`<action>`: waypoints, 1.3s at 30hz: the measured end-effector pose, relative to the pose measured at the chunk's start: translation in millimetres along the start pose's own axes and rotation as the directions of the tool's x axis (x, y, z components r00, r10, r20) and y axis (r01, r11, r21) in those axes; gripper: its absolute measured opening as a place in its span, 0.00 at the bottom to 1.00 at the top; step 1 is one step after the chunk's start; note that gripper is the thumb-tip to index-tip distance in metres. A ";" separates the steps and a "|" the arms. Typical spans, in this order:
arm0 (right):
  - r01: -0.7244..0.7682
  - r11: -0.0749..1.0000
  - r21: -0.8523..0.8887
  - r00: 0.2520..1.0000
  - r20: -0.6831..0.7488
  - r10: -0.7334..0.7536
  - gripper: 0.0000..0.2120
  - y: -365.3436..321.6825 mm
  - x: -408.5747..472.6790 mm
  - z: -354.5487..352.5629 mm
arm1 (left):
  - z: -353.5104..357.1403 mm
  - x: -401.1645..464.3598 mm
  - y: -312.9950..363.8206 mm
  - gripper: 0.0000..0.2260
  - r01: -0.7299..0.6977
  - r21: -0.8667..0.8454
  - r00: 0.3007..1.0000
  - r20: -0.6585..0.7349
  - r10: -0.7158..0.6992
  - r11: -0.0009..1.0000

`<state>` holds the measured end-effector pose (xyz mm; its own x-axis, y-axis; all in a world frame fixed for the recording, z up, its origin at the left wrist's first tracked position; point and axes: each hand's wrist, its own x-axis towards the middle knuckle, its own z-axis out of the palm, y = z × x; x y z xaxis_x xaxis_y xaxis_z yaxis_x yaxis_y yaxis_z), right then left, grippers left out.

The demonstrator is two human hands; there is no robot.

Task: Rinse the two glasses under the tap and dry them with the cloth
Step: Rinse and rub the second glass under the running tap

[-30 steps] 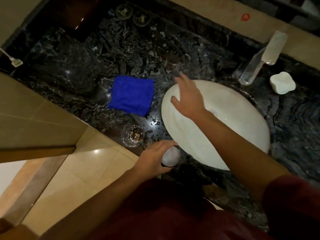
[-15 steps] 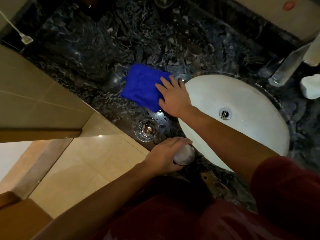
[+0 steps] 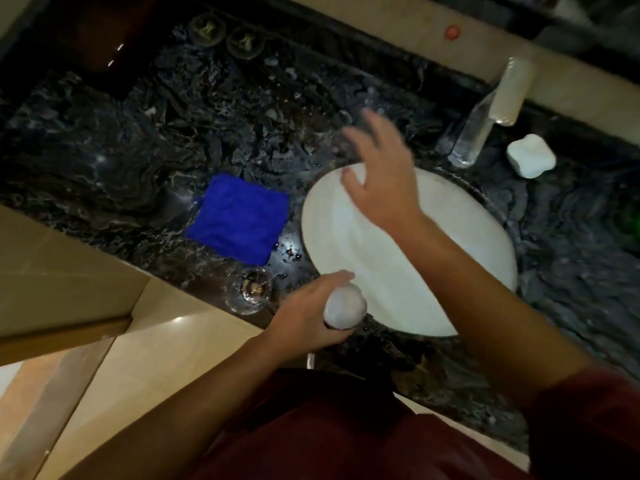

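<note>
We see the left hand (image 3: 311, 315) gripping one glass (image 3: 344, 306) at the near rim of the basin (image 3: 398, 271); the right hand (image 3: 381, 178), fingers spread and empty, hovers over the basin, short of the tap (image 3: 491, 109); the second glass (image 3: 251, 289) stands on the worktop (image 3: 138, 140) just beside the folded blue cloth (image 3: 239, 220); no water runs; we judge that rinsing and drying both remain

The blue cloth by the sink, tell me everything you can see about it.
The cloth is bright blue, looks soft and fuzzy like microfibre, and is roughly square, apparently folded. It lies flat on the dark marble counter, just left of the white basin and behind a glass. Neither hand touches it.
</note>
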<state>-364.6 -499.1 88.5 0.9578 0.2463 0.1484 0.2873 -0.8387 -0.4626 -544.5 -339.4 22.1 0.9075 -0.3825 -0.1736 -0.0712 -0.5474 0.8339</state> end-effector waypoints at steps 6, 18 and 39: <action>-0.260 0.954 -0.150 0.934 -0.288 0.210 0.27 84.8 -0.5 -80.0 | 4.9 60.7 21.9 0.38 0.140 0.020 0.989 0.036 -0.141 0.990; -0.208 0.975 -0.073 0.940 -0.292 0.179 0.20 148.0 4.2 -75.5 | 30.5 196.7 30.9 0.39 0.047 -0.051 0.997 0.069 -0.044 0.998; -0.015 0.999 0.031 0.951 -0.308 0.024 0.26 215.3 23.8 -70.9 | 60.4 292.1 28.6 0.39 0.048 0.019 0.997 0.054 -0.049 0.999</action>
<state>-280.6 -708.2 54.5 0.9145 0.0647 0.3994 0.2732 -0.8269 -0.4916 -306.4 -511.7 -36.4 0.8860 -0.3953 -0.2422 -0.0357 -0.5790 0.8146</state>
